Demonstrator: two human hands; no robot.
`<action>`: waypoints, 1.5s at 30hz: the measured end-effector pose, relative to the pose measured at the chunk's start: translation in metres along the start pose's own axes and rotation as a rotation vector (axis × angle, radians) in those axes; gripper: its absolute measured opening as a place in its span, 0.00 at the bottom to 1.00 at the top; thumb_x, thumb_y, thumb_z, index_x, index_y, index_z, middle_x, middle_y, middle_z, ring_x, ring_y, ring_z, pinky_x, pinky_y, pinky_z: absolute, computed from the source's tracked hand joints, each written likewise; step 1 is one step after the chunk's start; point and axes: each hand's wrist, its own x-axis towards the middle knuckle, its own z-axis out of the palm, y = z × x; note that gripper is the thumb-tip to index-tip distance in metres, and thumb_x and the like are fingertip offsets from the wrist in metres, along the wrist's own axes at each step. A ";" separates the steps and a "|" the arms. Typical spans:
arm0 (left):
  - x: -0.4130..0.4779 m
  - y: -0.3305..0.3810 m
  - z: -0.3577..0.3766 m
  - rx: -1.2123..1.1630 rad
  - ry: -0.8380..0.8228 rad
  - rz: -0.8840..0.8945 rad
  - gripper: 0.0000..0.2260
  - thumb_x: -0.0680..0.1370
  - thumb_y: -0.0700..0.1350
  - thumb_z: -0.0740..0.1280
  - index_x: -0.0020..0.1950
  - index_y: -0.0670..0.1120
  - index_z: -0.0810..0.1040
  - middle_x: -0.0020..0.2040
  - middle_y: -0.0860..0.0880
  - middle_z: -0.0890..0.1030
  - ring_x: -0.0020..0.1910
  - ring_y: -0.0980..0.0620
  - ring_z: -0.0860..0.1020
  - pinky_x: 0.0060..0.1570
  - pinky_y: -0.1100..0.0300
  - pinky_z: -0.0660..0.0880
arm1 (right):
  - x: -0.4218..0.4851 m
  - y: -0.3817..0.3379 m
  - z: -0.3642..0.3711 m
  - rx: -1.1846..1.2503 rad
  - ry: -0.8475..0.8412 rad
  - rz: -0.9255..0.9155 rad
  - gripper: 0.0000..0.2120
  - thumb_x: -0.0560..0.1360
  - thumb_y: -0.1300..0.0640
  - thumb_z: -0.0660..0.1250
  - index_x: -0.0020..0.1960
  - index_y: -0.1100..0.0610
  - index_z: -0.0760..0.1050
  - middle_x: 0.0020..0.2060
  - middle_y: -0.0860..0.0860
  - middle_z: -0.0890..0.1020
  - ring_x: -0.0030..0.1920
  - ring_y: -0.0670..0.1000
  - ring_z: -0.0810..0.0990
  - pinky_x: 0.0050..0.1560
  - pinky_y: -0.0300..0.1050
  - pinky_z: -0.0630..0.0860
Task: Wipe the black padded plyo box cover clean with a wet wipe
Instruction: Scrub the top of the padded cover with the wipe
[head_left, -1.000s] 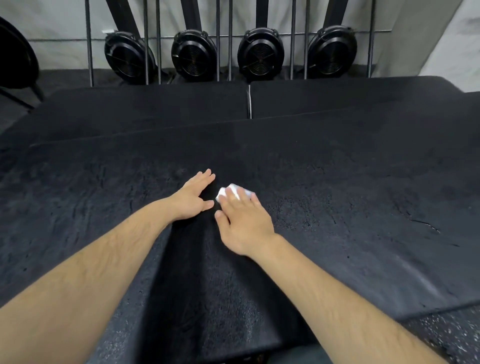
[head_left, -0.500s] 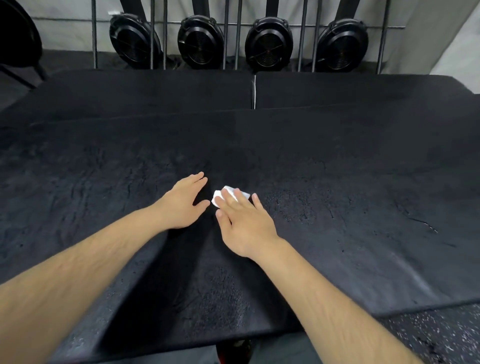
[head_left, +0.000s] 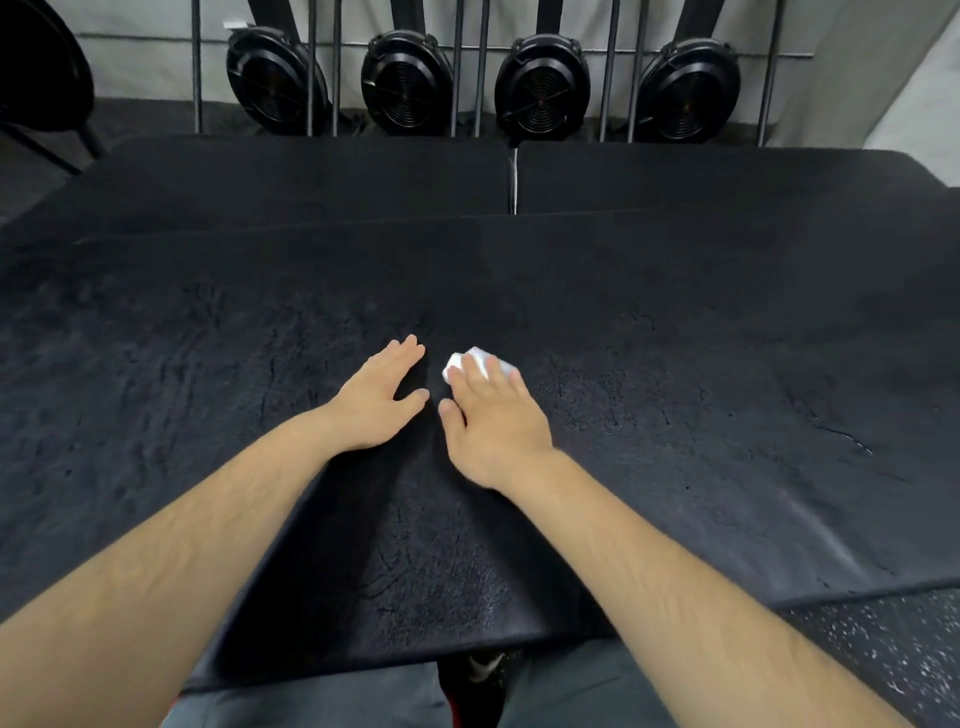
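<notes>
While flat on the black cover, hands straight-fingered: left hand empty, right hand atop a wet wipe.

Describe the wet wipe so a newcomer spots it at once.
Start at the big black padded cover filling the foreground. Near its middle, the wet wipe peeks out from under the fingers of the right hand. It is the only white thing on the black surface.

1 head view, facing forward-down, near cover, edges probably warped
</notes>
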 end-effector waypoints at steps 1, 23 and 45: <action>0.000 0.000 0.001 0.004 0.005 0.007 0.29 0.83 0.48 0.63 0.82 0.50 0.54 0.82 0.56 0.50 0.80 0.57 0.44 0.78 0.57 0.46 | -0.014 -0.009 0.002 0.012 0.000 -0.044 0.24 0.84 0.48 0.48 0.76 0.56 0.60 0.75 0.50 0.61 0.77 0.50 0.51 0.79 0.50 0.49; -0.017 0.022 -0.004 0.095 -0.163 -0.018 0.30 0.84 0.48 0.61 0.82 0.49 0.50 0.82 0.56 0.43 0.80 0.56 0.40 0.77 0.56 0.44 | -0.010 0.004 0.004 0.043 -0.113 0.033 0.24 0.84 0.48 0.42 0.79 0.51 0.56 0.79 0.48 0.55 0.80 0.52 0.48 0.79 0.57 0.49; -0.025 0.000 0.009 0.089 -0.174 0.075 0.30 0.85 0.47 0.59 0.82 0.52 0.45 0.80 0.60 0.38 0.78 0.60 0.35 0.79 0.53 0.39 | -0.051 -0.025 0.008 -0.039 -0.089 0.025 0.27 0.84 0.47 0.40 0.80 0.56 0.54 0.80 0.50 0.54 0.80 0.51 0.44 0.80 0.50 0.43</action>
